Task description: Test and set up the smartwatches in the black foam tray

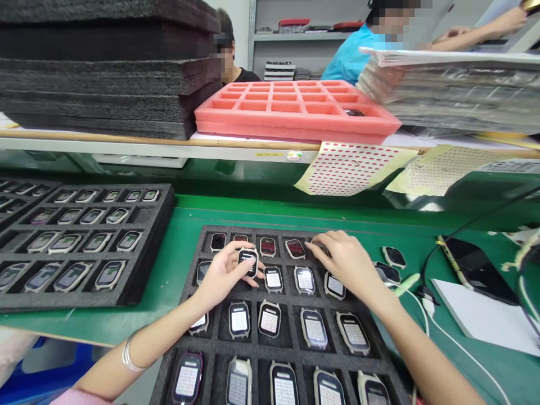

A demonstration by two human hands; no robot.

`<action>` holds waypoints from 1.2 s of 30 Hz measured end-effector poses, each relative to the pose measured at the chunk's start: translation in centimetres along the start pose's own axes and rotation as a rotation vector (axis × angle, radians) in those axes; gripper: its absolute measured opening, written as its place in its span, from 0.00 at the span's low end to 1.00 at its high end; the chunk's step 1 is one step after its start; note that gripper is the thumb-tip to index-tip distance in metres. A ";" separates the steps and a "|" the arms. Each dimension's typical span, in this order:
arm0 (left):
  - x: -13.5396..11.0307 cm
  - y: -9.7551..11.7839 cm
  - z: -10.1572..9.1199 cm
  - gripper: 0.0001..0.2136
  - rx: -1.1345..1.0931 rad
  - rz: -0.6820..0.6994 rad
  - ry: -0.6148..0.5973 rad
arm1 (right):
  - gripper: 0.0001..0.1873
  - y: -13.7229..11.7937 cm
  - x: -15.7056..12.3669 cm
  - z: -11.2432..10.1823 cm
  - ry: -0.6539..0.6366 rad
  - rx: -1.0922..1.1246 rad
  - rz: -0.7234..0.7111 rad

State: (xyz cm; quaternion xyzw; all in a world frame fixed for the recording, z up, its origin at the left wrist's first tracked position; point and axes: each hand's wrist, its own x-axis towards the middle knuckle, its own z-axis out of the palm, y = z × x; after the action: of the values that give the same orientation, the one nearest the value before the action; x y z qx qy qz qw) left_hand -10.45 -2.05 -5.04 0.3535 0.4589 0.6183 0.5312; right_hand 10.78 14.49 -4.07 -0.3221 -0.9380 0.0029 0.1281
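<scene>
"Where is the pale-cased smartwatch [243,255] being handled?"

"In the person's left hand [228,267], over the back left part of a black foam tray [257,353]. The fingers grasp the case, and the thumb lies across the screen, which shows white text on black."

"And the right hand [343,261]?"

"It reaches over the tray's back right corner, its fingertips just beside a dark-screened watch [295,248] in the back row. Whether it grips anything there, one cannot tell; the fingers hide that compartment."

"What else fills the tray?"

"More watches in separate compartments, most of the nearer ones with lit white screens. A purple-cased watch [188,378] sits at the front left."

"What lies around it?"

"On the green tabletop [189,211], a second watch tray [162,225] stands to the left, well apart. To the right are two loose watches [394,257], a white cable [468,360] and a black smartphone [476,270] partly over a white slab [489,323]."

"And above?"

"A pink foam tray [295,126] rests on the shelf, between a stack of black foam [105,79] and a plastic-wrapped pile [455,93]; beyond it is a co-worker in a blue top [350,53]"
</scene>
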 end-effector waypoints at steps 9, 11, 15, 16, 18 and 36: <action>-0.1 0.2 0.1 0.16 0.030 0.004 -0.001 | 0.14 2.7 -0.5 2.2 0.022 0.086 0.164; -0.2 0.2 0.2 0.16 0.045 0.007 -0.002 | 0.18 2.9 -0.4 2.5 0.055 0.151 0.207; -0.4 -0.5 -0.4 0.23 0.172 0.021 -0.030 | 0.21 3.0 -0.2 2.1 0.081 0.318 0.201; -0.5 -0.7 -0.7 0.25 0.278 0.045 -0.033 | 0.22 2.8 -0.2 1.9 0.087 0.363 0.188; -1.0 -1.2 -1.6 0.25 0.574 0.136 -0.019 | 0.23 2.3 -0.2 1.4 0.107 0.451 0.165; -3.6 -0.6 -5.0 0.11 1.959 0.035 0.246 | 0.27 -4.3 0.3 -2.7 -0.162 1.678 0.247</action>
State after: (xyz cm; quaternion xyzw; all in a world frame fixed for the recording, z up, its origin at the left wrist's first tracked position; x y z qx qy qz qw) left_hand -14.23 -6.49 -7.10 0.5771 0.8147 0.0052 -0.0570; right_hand 8.60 11.10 -1.06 -0.2196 -0.5897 0.7340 0.2557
